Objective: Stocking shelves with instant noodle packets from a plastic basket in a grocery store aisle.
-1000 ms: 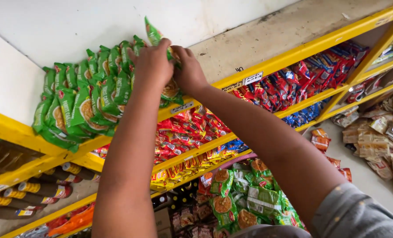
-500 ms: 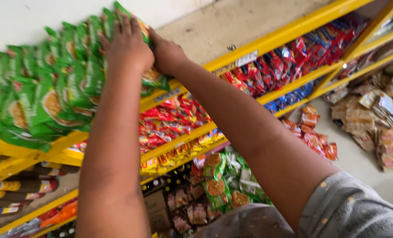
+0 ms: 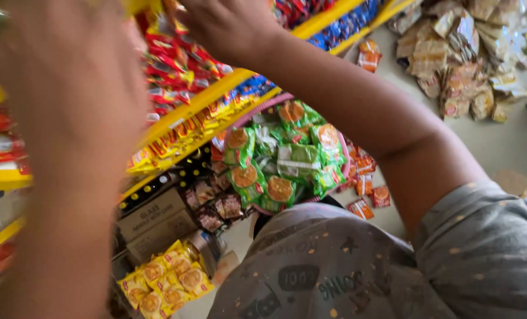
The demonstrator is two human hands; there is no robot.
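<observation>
Both arms are raised toward the yellow shelf. The left hand is right up against the camera and badly blurred; can't tell if it is open or gripping anything. The right hand is at the top edge, fingers curled, knuckles toward the camera, right by the red packets on the shelf. Whether it touches or holds one I can't tell, since the fingertips are cut off by the frame edge. A bit of yellow wrapper shows between the two hands at the top, too blurred to identify.

Stocked so far, judging by how things lie:
- The red packets fill their shelf row.
- A row of yellow-and-red packets sits on the shelf below.
- Blue packets are further along the shelf to the right.

Still off the shelves:
- A pink basket on the floor, well below the hands, is heaped with green packets.
- Small orange packets lie loose beside it.
- A big pile of tan packets lies on the floor at upper right.
- Yellow packets sit low near a cardboard box.

So plenty of stock looks unplaced. The person's grey shirt fills the bottom.
</observation>
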